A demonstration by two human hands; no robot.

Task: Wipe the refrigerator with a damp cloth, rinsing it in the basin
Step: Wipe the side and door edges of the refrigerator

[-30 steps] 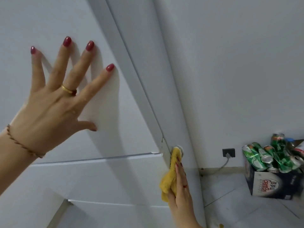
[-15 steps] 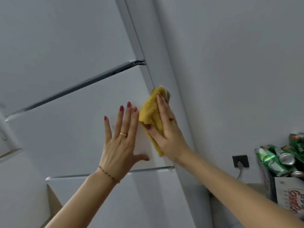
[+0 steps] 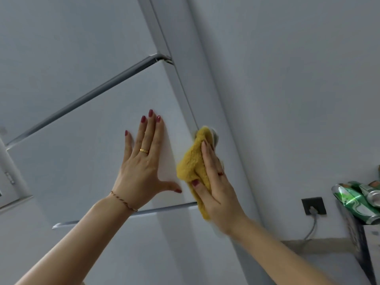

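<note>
The white refrigerator (image 3: 86, 124) fills the left and centre of the head view, with a middle door panel between two horizontal gaps. My left hand (image 3: 144, 163) lies flat on that panel, fingers straight and together. A yellow cloth (image 3: 190, 163) is pressed against the fridge's right corner and side by my right hand (image 3: 216, 182), whose fingers lie straight over it with the thumb against the cloth's lower part. The basin is not in view.
A grey-white wall (image 3: 298, 99) stands close to the right of the fridge. Low on it is a dark socket (image 3: 313, 205) with a plugged cable. A carton piled with green cans (image 3: 357, 202) stands at the right edge.
My left hand came down from the upper door to the middle panel. My right hand rose with the cloth along the fridge's corner edge, and between the last two frames it slid slightly right.
</note>
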